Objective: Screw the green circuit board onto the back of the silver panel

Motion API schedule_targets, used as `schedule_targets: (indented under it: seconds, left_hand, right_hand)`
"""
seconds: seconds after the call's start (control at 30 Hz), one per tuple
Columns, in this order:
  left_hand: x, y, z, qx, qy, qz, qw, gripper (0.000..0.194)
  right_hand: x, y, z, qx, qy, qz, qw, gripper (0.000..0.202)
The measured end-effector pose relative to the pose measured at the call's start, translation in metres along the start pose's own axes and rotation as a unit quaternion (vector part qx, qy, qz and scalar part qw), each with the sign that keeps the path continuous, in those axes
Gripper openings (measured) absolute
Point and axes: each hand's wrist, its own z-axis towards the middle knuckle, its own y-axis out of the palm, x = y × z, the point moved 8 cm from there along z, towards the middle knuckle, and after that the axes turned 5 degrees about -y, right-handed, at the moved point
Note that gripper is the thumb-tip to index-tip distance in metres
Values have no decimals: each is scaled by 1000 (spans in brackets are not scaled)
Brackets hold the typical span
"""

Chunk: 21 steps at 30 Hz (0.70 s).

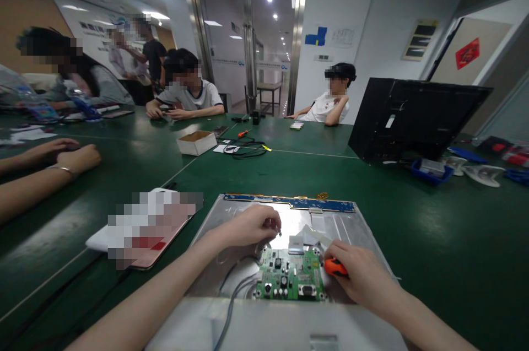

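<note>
A metal display panel (351, 227) lies flat before me, with a green circuit board (291, 274) on its middle and a long blue circuit strip (256, 200) along its far edge. My right hand (351, 268) is closed around an orange-handled screwdriver (334, 267) beside the board's right side. Just beyond the board's upper left corner, my left hand (262, 224) hovers with its fingers pinched on something small and dark that I cannot make out. A flat ribbon cable (296, 244) meets the board's far edge. Grey wires (235, 304) run from its left side.
Left of the panel lies a pink and white flat item (165, 230), partly blurred. A co-worker's hands (76, 161) rest at far left. Farther off are a small open box (196, 143), black cables (250, 148), another orange screwdriver (243, 134), a black monitor (413, 119) and a blue tray (432, 172).
</note>
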Motion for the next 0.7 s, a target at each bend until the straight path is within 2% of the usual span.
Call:
schedule_targets:
  seconds: [0.13, 0.3, 0.47, 0.7]
  left_hand:
    - [1, 2, 0, 19, 14, -9, 1000, 15]
    - [1, 2, -2, 46, 35, -23, 998, 9]
    - [-8, -3, -6, 70, 37, -20, 997, 8]
    - [-23, -10, -11, 82, -2, 8, 997, 10]
  right_hand:
    - [-1, -3, 1, 11, -7, 11, 1000, 32]
    - [-6, 0, 8, -25, 2, -32, 999, 22]
    - [1, -2, 12, -37, 17, -62, 997, 27]
    - [9, -16, 27, 11, -6, -44, 999, 25]
